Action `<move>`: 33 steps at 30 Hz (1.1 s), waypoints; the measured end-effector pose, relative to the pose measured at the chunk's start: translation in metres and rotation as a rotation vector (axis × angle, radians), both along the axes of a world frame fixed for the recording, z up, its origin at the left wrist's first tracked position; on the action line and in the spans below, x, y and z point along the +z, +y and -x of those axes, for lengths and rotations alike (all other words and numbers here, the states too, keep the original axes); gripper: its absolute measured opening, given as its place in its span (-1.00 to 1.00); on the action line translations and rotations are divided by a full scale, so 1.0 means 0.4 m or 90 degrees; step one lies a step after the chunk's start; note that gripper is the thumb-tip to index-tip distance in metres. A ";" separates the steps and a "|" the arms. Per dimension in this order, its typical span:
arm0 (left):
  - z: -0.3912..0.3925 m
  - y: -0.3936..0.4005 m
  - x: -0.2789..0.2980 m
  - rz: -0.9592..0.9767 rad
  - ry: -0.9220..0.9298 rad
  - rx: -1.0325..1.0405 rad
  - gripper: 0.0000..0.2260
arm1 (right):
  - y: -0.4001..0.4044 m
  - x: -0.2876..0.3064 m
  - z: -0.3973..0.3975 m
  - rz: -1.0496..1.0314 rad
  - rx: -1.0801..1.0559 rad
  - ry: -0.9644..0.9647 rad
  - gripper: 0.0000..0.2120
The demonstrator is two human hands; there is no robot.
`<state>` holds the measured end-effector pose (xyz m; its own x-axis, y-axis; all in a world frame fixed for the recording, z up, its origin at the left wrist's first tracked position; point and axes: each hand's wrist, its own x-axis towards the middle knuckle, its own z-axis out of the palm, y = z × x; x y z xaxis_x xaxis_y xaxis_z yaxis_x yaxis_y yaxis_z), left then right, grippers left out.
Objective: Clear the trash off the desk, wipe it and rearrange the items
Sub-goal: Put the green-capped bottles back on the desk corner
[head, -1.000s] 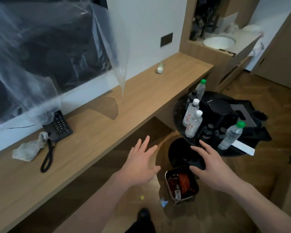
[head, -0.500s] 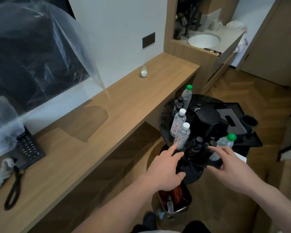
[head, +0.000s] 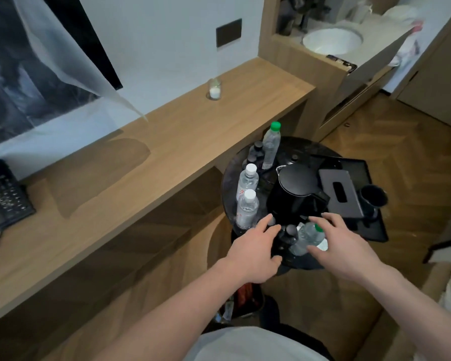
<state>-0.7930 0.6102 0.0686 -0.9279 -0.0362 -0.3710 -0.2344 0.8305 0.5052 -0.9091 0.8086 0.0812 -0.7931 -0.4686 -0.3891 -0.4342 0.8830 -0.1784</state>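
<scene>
The long wooden desk [head: 167, 157] runs along the wall and carries a small glass candle [head: 215, 89] and a black phone [head: 5, 199] at the far left. A round black side table [head: 228, 178] stands beside it, crowded with a black kettle [head: 294, 194], two white-capped water bottles [head: 248, 209] and an upright green-capped bottle [head: 271, 145]. My left hand [head: 255, 246] and my right hand [head: 341, 246] hover, fingers spread, over the table's near edge. Between them are a small dark bottle [head: 288, 237] and a lying green-capped bottle [head: 306, 238]. Neither hand holds anything.
A black tray [head: 375, 225] with a dark tissue box [head: 341, 192] and a black cup [head: 372, 199] overhangs the side table on the right. A trash bin [head: 248, 298] with red waste sits under my left forearm. Loose plastic film [head: 71, 61] hangs over the desk.
Both hands have moved forward from above the bin to the side table's near edge. The view has swung right, so the rag on the desk is out of sight.
</scene>
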 end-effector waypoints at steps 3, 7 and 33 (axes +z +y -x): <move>0.066 0.072 -0.043 0.027 -0.026 0.017 -0.32 | 0.032 -0.023 0.065 0.014 0.057 -0.018 -0.34; 0.121 0.145 -0.095 0.049 -0.067 0.064 -0.32 | 0.049 -0.045 0.122 0.059 0.123 -0.057 -0.43; -0.384 0.165 0.004 -0.013 0.198 0.539 -0.76 | -0.135 0.118 -0.107 0.114 0.432 -0.128 -0.79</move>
<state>-0.6393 0.6762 0.0703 -0.6523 -0.7490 -0.1160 -0.6140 0.4325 0.6603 -0.8665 0.7545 0.1285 -0.2261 -0.9021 -0.3675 -0.8192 0.3802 -0.4294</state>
